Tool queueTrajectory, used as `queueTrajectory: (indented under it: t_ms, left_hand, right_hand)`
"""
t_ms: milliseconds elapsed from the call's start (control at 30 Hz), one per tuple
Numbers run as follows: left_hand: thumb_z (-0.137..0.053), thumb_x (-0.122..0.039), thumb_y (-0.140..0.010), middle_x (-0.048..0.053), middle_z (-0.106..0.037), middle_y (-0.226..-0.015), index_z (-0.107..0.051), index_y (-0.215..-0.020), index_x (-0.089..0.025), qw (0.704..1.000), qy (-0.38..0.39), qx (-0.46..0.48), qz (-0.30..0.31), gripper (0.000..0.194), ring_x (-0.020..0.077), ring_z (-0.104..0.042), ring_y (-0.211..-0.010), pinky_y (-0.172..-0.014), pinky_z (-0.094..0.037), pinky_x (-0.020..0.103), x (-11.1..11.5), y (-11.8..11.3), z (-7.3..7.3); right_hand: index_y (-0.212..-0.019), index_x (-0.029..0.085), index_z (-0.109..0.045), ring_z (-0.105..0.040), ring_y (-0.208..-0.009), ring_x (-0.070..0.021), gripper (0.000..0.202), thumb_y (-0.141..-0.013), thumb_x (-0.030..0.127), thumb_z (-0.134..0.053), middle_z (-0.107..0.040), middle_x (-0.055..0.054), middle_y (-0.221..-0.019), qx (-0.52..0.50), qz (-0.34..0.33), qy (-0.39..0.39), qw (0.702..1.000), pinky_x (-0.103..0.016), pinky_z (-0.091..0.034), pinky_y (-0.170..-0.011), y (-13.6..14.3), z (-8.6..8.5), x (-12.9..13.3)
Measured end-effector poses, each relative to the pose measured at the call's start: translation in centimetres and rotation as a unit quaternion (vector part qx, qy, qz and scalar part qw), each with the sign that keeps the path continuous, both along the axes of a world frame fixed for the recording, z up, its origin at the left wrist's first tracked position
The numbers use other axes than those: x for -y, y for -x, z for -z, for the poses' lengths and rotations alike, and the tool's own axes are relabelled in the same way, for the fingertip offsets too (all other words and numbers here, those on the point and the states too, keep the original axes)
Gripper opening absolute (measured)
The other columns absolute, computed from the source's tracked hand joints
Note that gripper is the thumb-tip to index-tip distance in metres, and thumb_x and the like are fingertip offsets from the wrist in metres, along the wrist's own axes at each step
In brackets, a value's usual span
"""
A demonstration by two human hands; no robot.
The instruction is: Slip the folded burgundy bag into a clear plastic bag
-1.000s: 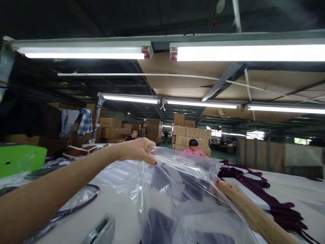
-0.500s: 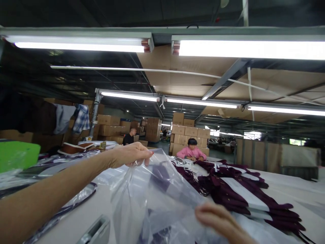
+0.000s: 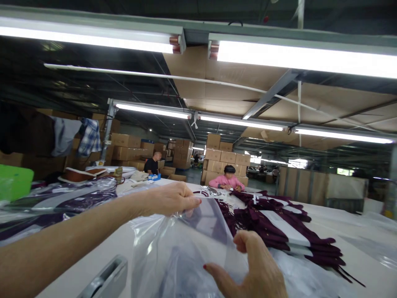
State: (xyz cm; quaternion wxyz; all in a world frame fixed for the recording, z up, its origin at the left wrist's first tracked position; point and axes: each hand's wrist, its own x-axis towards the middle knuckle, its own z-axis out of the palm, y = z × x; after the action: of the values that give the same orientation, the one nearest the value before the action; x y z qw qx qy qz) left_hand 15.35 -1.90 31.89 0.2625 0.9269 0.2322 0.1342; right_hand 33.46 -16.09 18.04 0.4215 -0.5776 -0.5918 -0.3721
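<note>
Right hand (image 3: 257, 269) cut off at bottom edge; clear bag (image 3: 182, 252) contents blurred.
</note>
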Motion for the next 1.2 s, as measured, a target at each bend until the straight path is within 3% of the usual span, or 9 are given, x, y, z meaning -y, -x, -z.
queueTrajectory:
  t_ms: [133,267,533,700,767,833,900,1067,1200]
  left_hand:
    - [-0.045,-0.060,-0.079,-0.004,-0.036,-0.049,-0.054,-0.059,-0.017,0.998,-0.029,-0.029,0.042,0.048,0.0101,-0.033,-0.046,-0.042,-0.023,0.023,1.0,-0.5,0.4]
    - [-0.048,-0.055,-0.079,-0.004,-0.040,-0.050,-0.057,-0.064,-0.017,0.998,-0.015,-0.043,0.043,0.042,0.0101,-0.035,-0.046,-0.042,-0.024,0.022,0.1,-0.1,1.0]
    - [-0.053,-0.048,-0.076,-0.004,-0.048,-0.055,-0.062,-0.071,-0.017,0.996,0.019,-0.046,0.080,0.033,0.0105,-0.041,-0.052,-0.048,-0.027,0.022,-1.3,-0.3,2.1]
    - [-0.060,-0.035,-0.073,-0.001,-0.061,-0.069,-0.069,-0.074,-0.024,0.973,-0.224,-0.046,0.033,0.015,0.0159,-0.053,-0.071,-0.063,-0.031,0.024,-0.3,-1.1,2.1]
    - [-0.058,-0.031,-0.075,0.000,-0.061,-0.069,-0.067,-0.068,-0.021,0.955,-0.293,-0.038,0.013,0.015,0.0162,-0.053,-0.072,-0.067,-0.031,0.025,-0.2,-1.5,1.9]
    - [-0.051,-0.032,-0.079,0.001,-0.059,-0.065,-0.062,-0.064,-0.019,0.949,-0.311,-0.009,-0.040,0.023,0.0152,-0.052,-0.067,-0.065,-0.031,0.025,-0.5,-1.7,1.7]
    - [-0.045,-0.034,-0.081,0.000,-0.058,-0.064,-0.062,-0.068,-0.019,0.951,-0.294,0.047,-0.086,0.026,0.0147,-0.051,-0.065,-0.063,-0.031,0.024,-1.0,-1.7,1.2]
    - [-0.047,-0.041,-0.077,-0.003,-0.055,-0.058,-0.064,-0.073,-0.020,0.945,-0.292,0.091,-0.118,0.028,0.0134,-0.048,-0.059,-0.059,-0.029,0.023,-2.3,-0.8,-0.1]
    - [-0.066,-0.050,-0.066,-0.008,-0.050,-0.050,-0.065,-0.074,-0.019,0.941,-0.316,0.048,-0.115,0.031,0.0102,-0.045,-0.054,-0.057,-0.028,0.020,-2.7,0.1,-1.5]
  right_hand:
    - [-0.093,0.019,-0.057,-0.059,-0.067,-0.0223,0.019,-0.088,0.037,-0.054,-0.062,-0.006,-0.074,0.072,0.072,-0.044,0.994,-0.034,-0.045,-0.064,-0.3,-1.9,-0.8]
    - [-0.081,0.024,-0.067,-0.060,-0.068,-0.0183,0.023,-0.091,0.033,-0.047,-0.067,-0.002,-0.076,-0.058,-0.025,0.055,0.997,-0.028,-0.042,-0.065,-1.7,-3.0,0.1]
    - [-0.049,0.019,-0.052,-0.032,-0.050,-0.0096,0.038,-0.055,0.045,-0.078,-0.042,0.006,-0.047,-0.484,-0.216,0.199,0.824,-0.024,-0.025,-0.050,-2.2,-4.2,0.9]
    - [-0.053,0.019,-0.049,-0.032,-0.051,-0.0094,0.040,-0.054,0.046,-0.078,-0.042,0.006,-0.050,-0.507,-0.227,0.238,0.797,-0.024,-0.024,-0.051,-1.7,-4.5,0.6]
    - [-0.060,0.020,-0.052,-0.037,-0.053,-0.0109,0.027,-0.062,0.039,-0.071,-0.043,0.006,-0.053,-0.428,-0.187,0.265,0.843,-0.024,-0.027,-0.052,-2.0,-4.0,0.3]
    - [-0.068,0.021,-0.055,-0.045,-0.059,-0.0137,0.007,-0.066,0.023,-0.062,-0.050,0.004,-0.060,-0.298,-0.071,0.267,0.913,-0.025,-0.030,-0.057,-2.7,-3.2,-0.1]
    - [-0.070,0.021,-0.058,-0.052,-0.065,-0.0158,0.012,-0.069,0.010,-0.053,-0.058,0.002,-0.066,-0.175,0.073,0.275,0.943,-0.026,-0.031,-0.061,-4.0,-2.5,-0.5]
    - [-0.078,0.020,-0.066,-0.062,-0.073,-0.0224,0.017,-0.078,0.014,-0.050,-0.068,-0.006,-0.077,-0.057,0.315,0.295,0.900,-0.029,-0.032,-0.060,-8.0,-3.2,-0.6]
    - [-0.089,0.019,-0.070,-0.064,-0.081,-0.0242,0.022,-0.079,0.013,-0.050,-0.071,-0.009,-0.086,0.014,0.380,0.247,0.891,-0.031,-0.036,-0.068,-10.9,-6.1,0.2]
